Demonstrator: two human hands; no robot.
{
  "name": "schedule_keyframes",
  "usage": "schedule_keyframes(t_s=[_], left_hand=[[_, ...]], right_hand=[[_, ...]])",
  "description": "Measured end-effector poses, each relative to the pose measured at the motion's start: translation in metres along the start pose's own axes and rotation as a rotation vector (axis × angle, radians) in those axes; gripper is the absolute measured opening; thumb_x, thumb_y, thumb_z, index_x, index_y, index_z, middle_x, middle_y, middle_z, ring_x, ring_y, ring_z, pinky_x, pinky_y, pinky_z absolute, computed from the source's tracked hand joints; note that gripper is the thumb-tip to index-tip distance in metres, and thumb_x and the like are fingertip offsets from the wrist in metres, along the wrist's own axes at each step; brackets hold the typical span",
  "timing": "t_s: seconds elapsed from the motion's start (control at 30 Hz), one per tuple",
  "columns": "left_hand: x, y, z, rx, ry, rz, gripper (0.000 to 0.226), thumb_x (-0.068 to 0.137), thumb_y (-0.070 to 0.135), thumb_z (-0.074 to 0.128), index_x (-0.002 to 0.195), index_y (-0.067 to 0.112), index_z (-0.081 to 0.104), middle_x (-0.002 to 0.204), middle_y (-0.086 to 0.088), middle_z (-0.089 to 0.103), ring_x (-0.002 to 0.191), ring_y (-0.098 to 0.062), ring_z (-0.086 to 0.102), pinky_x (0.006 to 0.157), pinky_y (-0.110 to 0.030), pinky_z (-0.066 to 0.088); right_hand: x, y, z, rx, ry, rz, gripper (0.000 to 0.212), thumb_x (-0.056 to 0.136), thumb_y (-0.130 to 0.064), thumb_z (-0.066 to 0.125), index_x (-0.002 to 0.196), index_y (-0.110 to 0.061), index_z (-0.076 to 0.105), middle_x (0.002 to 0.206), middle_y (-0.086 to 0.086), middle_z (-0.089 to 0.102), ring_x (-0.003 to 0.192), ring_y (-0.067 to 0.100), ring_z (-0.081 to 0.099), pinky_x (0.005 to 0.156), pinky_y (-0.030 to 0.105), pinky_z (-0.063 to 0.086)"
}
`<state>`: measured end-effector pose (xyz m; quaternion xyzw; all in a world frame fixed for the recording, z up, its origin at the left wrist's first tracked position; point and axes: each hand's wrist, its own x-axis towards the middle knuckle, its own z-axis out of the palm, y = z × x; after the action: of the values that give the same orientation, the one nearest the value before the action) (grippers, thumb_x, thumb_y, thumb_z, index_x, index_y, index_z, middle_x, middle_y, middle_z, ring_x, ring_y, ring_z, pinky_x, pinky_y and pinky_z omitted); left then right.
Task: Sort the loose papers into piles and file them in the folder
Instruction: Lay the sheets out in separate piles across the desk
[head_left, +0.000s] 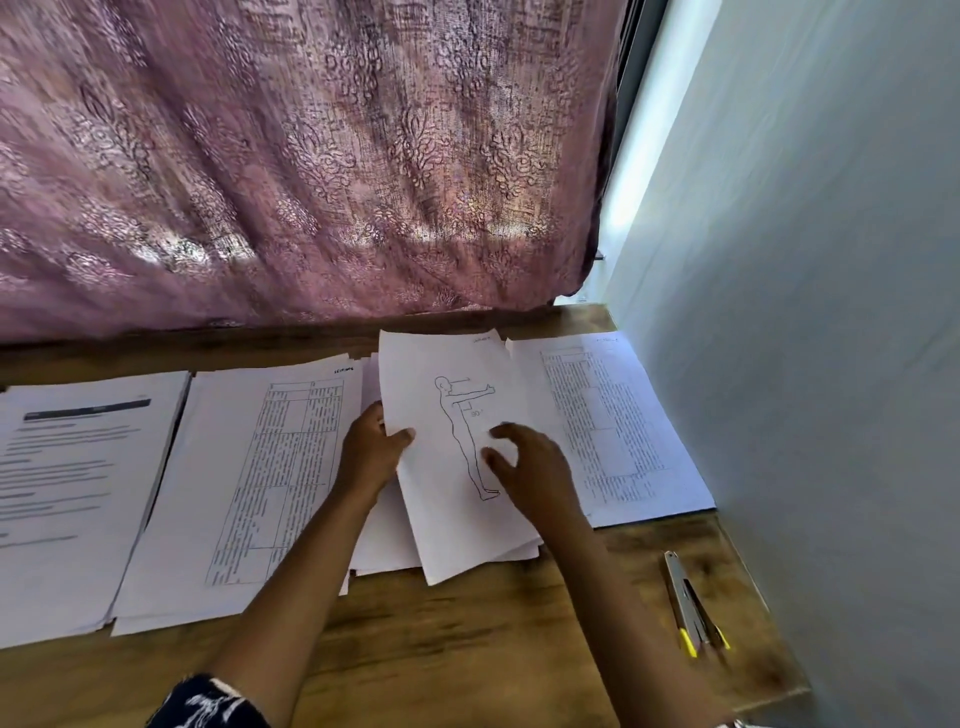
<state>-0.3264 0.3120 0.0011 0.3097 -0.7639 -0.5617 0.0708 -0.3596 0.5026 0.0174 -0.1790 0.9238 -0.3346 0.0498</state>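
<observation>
The left hand pinches the edge of a sheet with a drawn body. The right hand rests on it. Paper piles lie beside it on the wooden table.

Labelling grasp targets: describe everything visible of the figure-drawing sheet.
The sheet is thin white paper bearing a line-drawn standing figure, one arm raised forward, marked 90. It lies skewed atop the middle pile. The left hand pinches its left edge; the bent fingers of the right hand lie over its right half.
</observation>
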Motion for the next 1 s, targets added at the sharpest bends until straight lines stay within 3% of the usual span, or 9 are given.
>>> schedule_keyframes(t_s=[0.07, 0.17, 0.27, 0.37, 0.43, 0.53, 0.57, 0.67, 1.0], left_hand=[[0.003, -0.002, -0.005, 0.077, 0.032, 0.046, 0.043, 0.091, 0.012, 0.065, 0.131, 0.010, 0.051, 0.132, -0.012, 0.059, 0.119, -0.033, 0.057, 0.102, -0.047, 0.046], [0.003, -0.005, -0.007, 0.222, 0.109, 0.199, 0.061, 0.089, 0.012, 0.068, 0.143, 0.017, 0.040, 0.139, -0.009, 0.053, 0.123, -0.031, 0.055, 0.101, -0.044, 0.045], [0.000, -0.012, -0.003, 0.472, 0.139, 0.267, 0.085, 0.087, 0.019, 0.071, 0.154, 0.018, 0.018, 0.154, -0.011, 0.032, 0.136, -0.032, 0.041, 0.106, -0.043, 0.039], [-0.004, -0.024, -0.003, 0.671, 0.162, 0.357, 0.086, 0.086, 0.029, 0.071, 0.153, 0.013, 0.019, 0.155, -0.016, 0.029, 0.141, -0.036, 0.031, 0.112, -0.049, 0.031], [-0.004, -0.039, -0.006, 0.813, 0.154, 0.422, 0.075, 0.090, 0.037, 0.064, 0.151, 0.013, 0.028, 0.155, -0.016, 0.030, 0.143, -0.037, 0.026, 0.116, -0.052, 0.017], [-0.005, -0.054, -0.010, 0.908, 0.114, 0.357, 0.071, 0.096, 0.059, 0.035, 0.153, 0.017, 0.024, 0.157, -0.011, 0.025, 0.147, -0.031, 0.018, 0.116, -0.046, -0.001], [-0.005, -0.056, -0.010, 0.918, 0.102, 0.333, 0.075, 0.094, 0.063, 0.024, 0.154, 0.019, 0.020, 0.159, -0.009, 0.021, 0.148, -0.029, 0.014, 0.115, -0.044, -0.004], [-0.007, -0.061, -0.010, 0.910, 0.083, 0.302, 0.080, 0.087, 0.064, 0.011, 0.155, 0.022, 0.013, 0.161, -0.005, 0.011, 0.149, -0.025, 0.006, 0.114, -0.040, -0.006], [-0.011, -0.057, -0.010, 0.762, 0.077, 0.289, 0.062, 0.099, 0.039, 0.047, 0.152, 0.020, 0.023, 0.161, -0.006, 0.015, 0.149, -0.025, 0.007, 0.119, -0.041, 0.001]], right_hand=[[0.003, 0.017, -0.003, -0.120, 0.056, 0.033, 0.041, 0.092, -0.033, 0.061, 0.129, -0.016, 0.055, 0.136, 0.003, 0.055, 0.127, 0.021, 0.047, 0.108, 0.035, 0.033], [0.004, 0.031, -0.001, -0.248, -0.079, 0.045, 0.054, 0.092, -0.041, 0.057, 0.141, -0.022, 0.043, 0.153, 0.003, 0.034, 0.144, 0.022, 0.024, 0.117, 0.045, 0.017], [-0.003, 0.033, 0.010, -0.372, -0.197, -0.037, 0.061, 0.093, -0.052, 0.048, 0.145, -0.026, 0.033, 0.160, -0.001, 0.016, 0.148, 0.018, 0.007, 0.117, 0.050, 0.002], [-0.012, 0.032, 0.022, -0.478, -0.223, -0.036, 0.068, 0.094, -0.059, 0.038, 0.150, -0.024, 0.023, 0.161, 0.001, 0.008, 0.148, 0.019, 0.001, 0.116, 0.049, -0.005], [-0.019, 0.029, 0.030, -0.541, -0.190, -0.003, 0.072, 0.092, -0.063, 0.024, 0.150, -0.020, 0.026, 0.160, 0.004, 0.016, 0.148, 0.022, 0.010, 0.116, 0.050, -0.002], [-0.026, 0.024, 0.041, -0.566, -0.095, 0.060, 0.073, 0.085, -0.061, 0.025, 0.128, -0.013, 0.060, 0.135, 0.012, 0.056, 0.126, 0.030, 0.052, 0.106, 0.058, 0.029], [-0.027, 0.021, 0.044, -0.567, -0.078, 0.075, 0.071, 0.085, -0.059, 0.028, 0.122, -0.011, 0.065, 0.127, 0.013, 0.062, 0.120, 0.031, 0.058, 0.104, 0.059, 0.032], [-0.029, 0.018, 0.050, -0.559, -0.043, 0.076, 0.069, 0.087, -0.057, 0.031, 0.121, -0.007, 0.065, 0.125, 0.017, 0.062, 0.120, 0.035, 0.056, 0.106, 0.059, 0.020], [-0.033, 0.015, 0.062, -0.565, -0.020, 0.041, 0.068, 0.083, -0.059, 0.032, 0.117, -0.011, 0.067, 0.123, 0.014, 0.064, 0.116, 0.036, 0.059, 0.106, 0.057, 0.024]])
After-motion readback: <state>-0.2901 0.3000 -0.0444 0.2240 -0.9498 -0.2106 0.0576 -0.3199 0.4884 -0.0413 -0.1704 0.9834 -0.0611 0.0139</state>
